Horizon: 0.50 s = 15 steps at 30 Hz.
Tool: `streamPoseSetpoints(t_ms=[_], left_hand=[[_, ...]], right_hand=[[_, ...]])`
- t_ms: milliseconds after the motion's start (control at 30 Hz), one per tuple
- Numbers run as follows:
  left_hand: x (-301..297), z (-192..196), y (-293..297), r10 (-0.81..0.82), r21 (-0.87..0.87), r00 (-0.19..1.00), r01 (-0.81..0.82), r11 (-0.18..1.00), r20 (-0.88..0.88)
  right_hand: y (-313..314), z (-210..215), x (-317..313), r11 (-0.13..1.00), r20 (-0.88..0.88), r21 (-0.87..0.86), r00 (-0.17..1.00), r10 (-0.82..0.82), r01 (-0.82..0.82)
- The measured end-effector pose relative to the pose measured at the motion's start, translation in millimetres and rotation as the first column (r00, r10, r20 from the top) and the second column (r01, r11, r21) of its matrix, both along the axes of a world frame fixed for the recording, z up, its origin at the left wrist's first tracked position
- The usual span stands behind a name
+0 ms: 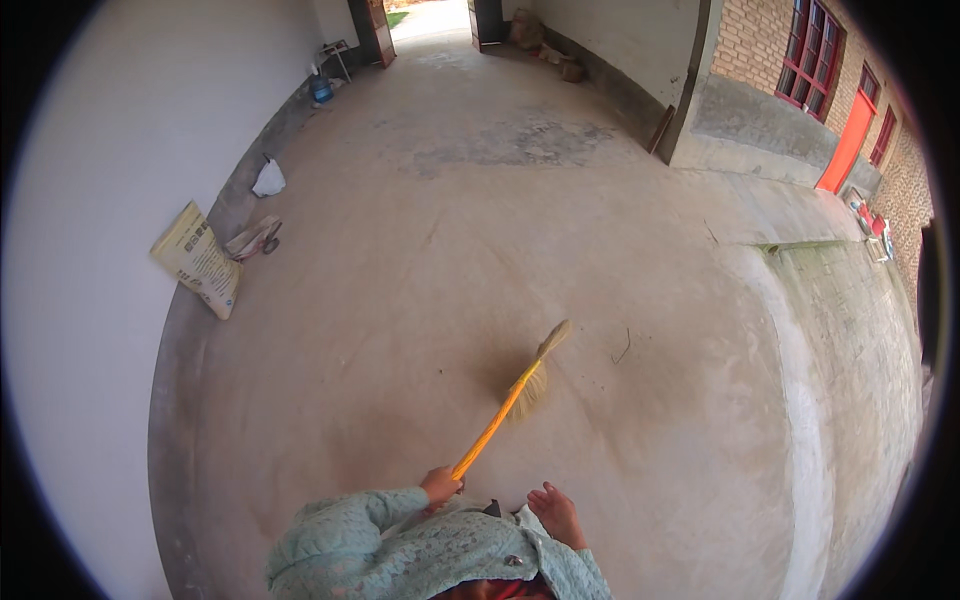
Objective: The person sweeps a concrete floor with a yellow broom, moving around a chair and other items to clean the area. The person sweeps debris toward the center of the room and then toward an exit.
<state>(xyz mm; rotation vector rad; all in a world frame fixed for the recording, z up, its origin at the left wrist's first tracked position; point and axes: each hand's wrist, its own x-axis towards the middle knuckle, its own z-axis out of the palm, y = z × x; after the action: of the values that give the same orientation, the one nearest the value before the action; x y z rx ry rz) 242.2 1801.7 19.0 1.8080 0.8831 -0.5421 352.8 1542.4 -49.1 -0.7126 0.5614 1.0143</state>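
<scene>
A broom [500, 412] with an orange handle and a pale straw head slants away from my body to the right. Wrapped round the near end of its handle is my left hand [440, 487], closed on it. The straw head is held out over the concrete floor, its bristles spreading down and its shadow just to the left; whether they touch the floor I cannot tell. To the right of the handle, my right hand [558, 515] holds nothing, its fingers loosely bent and a little apart, near the front of my pale green lace jacket.
Thin twigs [622, 346] lie beyond the broom. Against the left wall stand a printed sack [200, 260], a white bag [269, 178] and a blue water jug [320, 88]. A doorway is at the far end. On the right, a pale floor strip [800, 420] borders a greenish paved area.
</scene>
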Motion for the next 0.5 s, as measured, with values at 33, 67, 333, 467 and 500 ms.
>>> streamPoseSetpoints(t_ms=[33,67,333,467,500], left_hand=[[0.6,0.1,-0.8,-0.007,-0.021,0.999,0.008,1.000,0.048],[2.3,0.5,-0.3,-0.013,-0.041,0.995,0.017,0.999,0.096],[26.4,56.4,-20.2,-0.210,-0.333,0.963,0.256,0.907,0.168],[49.2,2.0,-55.3,-0.282,-0.294,0.783,0.501,0.814,0.554],[61.3,3.1,-66.7,-0.328,-0.323,0.776,0.550,0.770,0.538]], right_hand=[[1.0,4.8,0.7,1.000,0.011,-0.012,1.000,0.016,-0.016],[1.2,6.9,1.2,0.999,0.017,-0.019,0.999,0.040,-0.040],[12.8,37.0,1.2,0.974,0.046,0.166,0.988,0.147,-0.152],[24.1,50.8,-6.3,0.964,0.103,0.257,0.994,0.041,-0.067],[20.6,33.5,-6.8,0.964,0.118,0.266,0.992,-0.035,0.003]])
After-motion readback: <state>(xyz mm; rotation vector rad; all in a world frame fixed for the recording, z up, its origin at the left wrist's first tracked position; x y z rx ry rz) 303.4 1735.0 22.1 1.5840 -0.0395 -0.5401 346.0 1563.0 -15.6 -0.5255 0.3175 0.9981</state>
